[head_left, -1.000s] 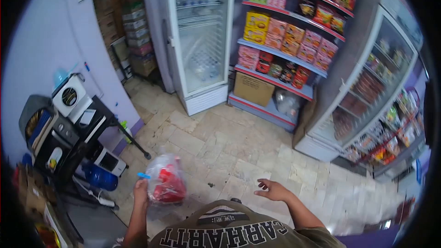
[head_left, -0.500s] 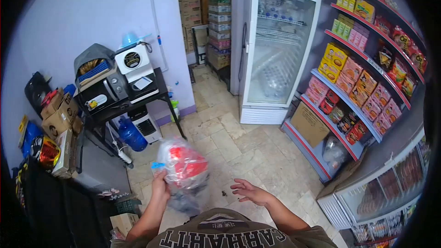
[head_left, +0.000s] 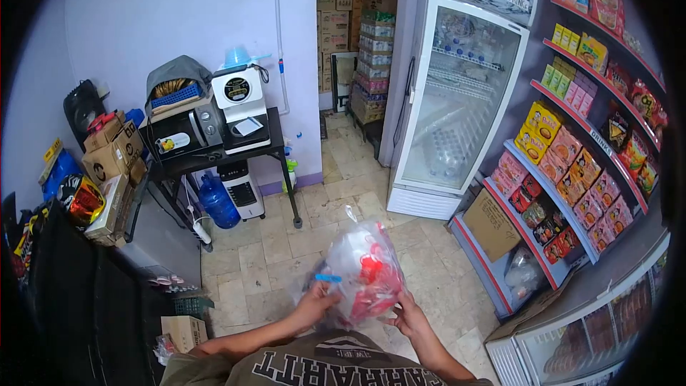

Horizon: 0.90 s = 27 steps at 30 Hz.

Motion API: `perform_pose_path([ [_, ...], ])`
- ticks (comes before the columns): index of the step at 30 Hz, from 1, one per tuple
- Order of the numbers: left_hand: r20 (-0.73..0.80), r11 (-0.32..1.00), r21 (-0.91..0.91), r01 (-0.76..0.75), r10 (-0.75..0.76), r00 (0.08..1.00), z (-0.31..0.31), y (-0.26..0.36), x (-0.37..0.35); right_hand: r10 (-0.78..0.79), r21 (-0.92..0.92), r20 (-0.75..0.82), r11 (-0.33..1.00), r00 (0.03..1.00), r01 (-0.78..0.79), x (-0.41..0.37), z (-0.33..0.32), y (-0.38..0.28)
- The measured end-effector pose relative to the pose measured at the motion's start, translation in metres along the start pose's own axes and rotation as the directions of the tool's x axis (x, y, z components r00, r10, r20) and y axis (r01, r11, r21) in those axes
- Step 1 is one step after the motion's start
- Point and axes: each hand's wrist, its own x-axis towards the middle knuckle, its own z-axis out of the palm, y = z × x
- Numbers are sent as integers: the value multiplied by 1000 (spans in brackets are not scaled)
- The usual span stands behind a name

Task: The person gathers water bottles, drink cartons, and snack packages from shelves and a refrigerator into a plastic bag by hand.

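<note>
A clear plastic bag [head_left: 361, 257] with red and white contents is held up in front of my body. My left hand [head_left: 319, 303] is closed on the bag's left side, its fingers by a small blue tag [head_left: 329, 278]. On the other side, my right hand [head_left: 412, 316] pinches the bag's lower right edge with thumb and fingers. The bag's underside is hidden behind my hands and shirt.
A black table [head_left: 250, 151] bears a microwave [head_left: 187, 133] and a white appliance [head_left: 238, 93]. A blue water jug [head_left: 216, 202] stands below. Ahead is a glass-door fridge [head_left: 457, 100]; snack shelves [head_left: 564, 143] line the right. A small carton [head_left: 184, 333] sits lower left.
The bag has moved right and turned, with my left hand still on it. My right hand has gone from open and apart to gripping the bag's right side. The view has shifted.
</note>
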Motion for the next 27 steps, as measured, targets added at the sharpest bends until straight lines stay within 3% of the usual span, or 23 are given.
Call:
perform_pose_path([
  [4,66,979,163,-123,113,991,18,10,-15,-57,-40,-127,998,990,53,-8,2,6],
  [7,86,966,255,-48,27,996,17,15,-8,-84,-59,-139,995,987,76,-13,0,2],
  [10,142,976,197,-89,61,988,16,23,-6,-99,-67,-197,994,975,87,-17,6,3],
  [14,165,967,256,-5,-39,986,1,23,8,-145,-120,-236,986,961,120,-11,16,5],
  [15,128,982,190,-1,-23,991,-1,24,10,-148,-130,-244,984,958,119,-11,24,3],
  [22,103,973,204,109,-132,986,-36,56,33,-102,-109,-217,991,971,79,22,44,6],
  [24,116,951,231,206,-237,965,-51,74,42,-106,-98,-221,991,969,86,31,56,7],
  [27,128,953,248,172,-209,970,-87,69,63,-110,-163,-256,984,960,70,51,77,14],
])
